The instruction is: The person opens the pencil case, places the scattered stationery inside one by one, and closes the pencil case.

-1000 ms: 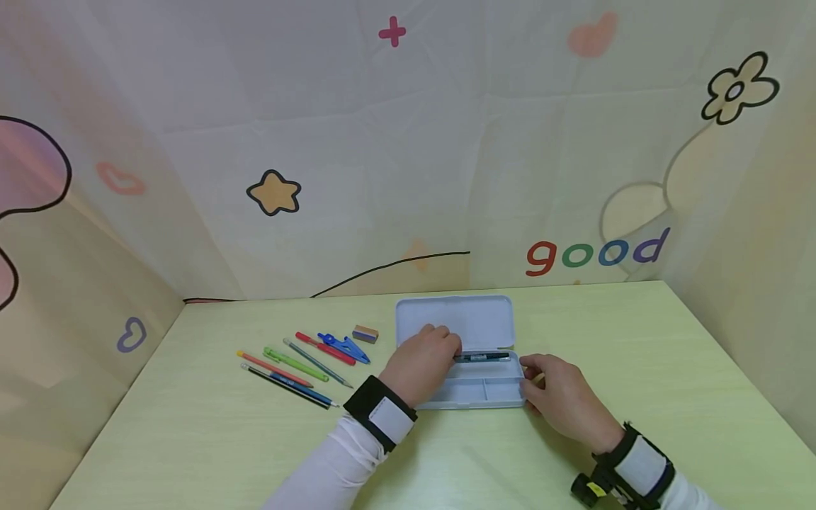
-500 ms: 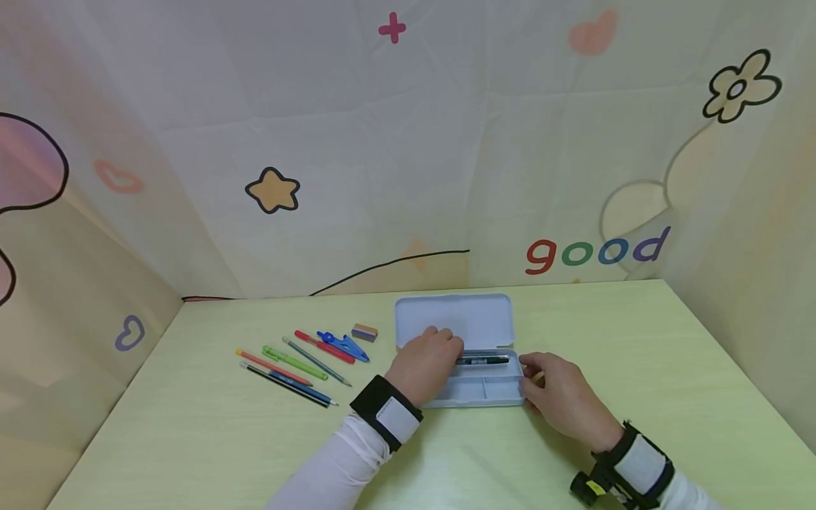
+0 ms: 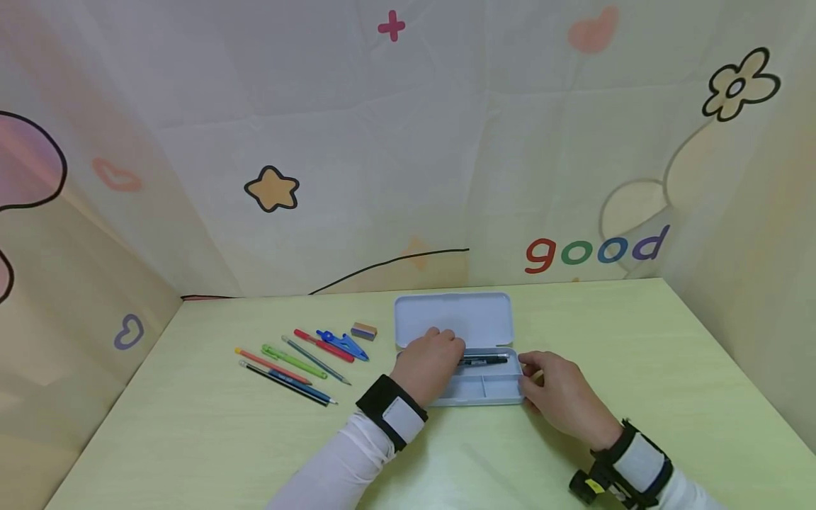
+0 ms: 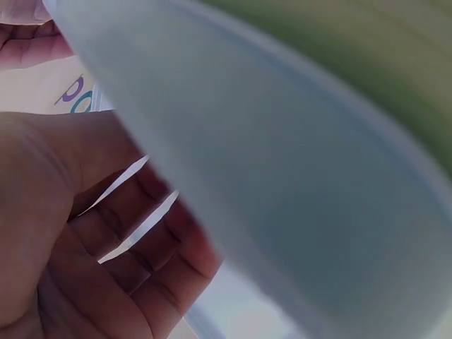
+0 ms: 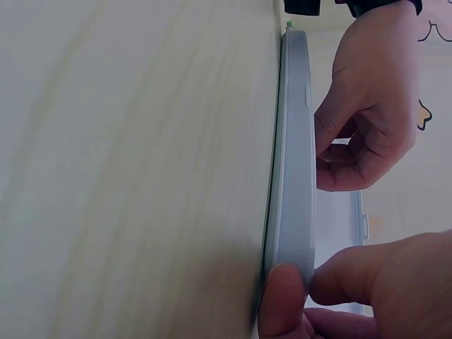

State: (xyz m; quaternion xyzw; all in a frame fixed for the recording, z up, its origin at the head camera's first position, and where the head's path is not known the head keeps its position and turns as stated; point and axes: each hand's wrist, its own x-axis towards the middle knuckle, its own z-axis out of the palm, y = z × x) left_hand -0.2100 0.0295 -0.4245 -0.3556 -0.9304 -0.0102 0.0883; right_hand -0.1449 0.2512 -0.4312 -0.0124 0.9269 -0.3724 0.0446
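Note:
A pale blue pencil case (image 3: 503, 388) lies on the table with its lid (image 3: 454, 312) raised at the back. In its rear compartment is a dark pen (image 3: 486, 360). My left hand (image 3: 427, 365) reaches over the case, fingers curled down at the pen's left end; the fingertips are hidden in the head view. Seen from the right wrist, the left hand (image 5: 381, 99) has thumb and fingers inside the case wall. My right hand (image 3: 564, 393) pinches the case's right end between thumb and fingers, plainest in the right wrist view. The case wall (image 4: 268, 141) fills much of the left wrist view.
Left of the case lie a green pen (image 3: 295, 361), a red pen (image 3: 324, 346), a grey-green pencil (image 3: 316, 360), an orange pencil (image 3: 273, 365), a blue pen (image 3: 302, 387) and a black pencil (image 3: 282, 383). A blue compass (image 3: 344, 345) and an eraser (image 3: 364, 331) lie behind.
My left hand has shifted slightly right over the case. The pen sits slightly nearer the front of its compartment. My right hand keeps its hold on the case's end.

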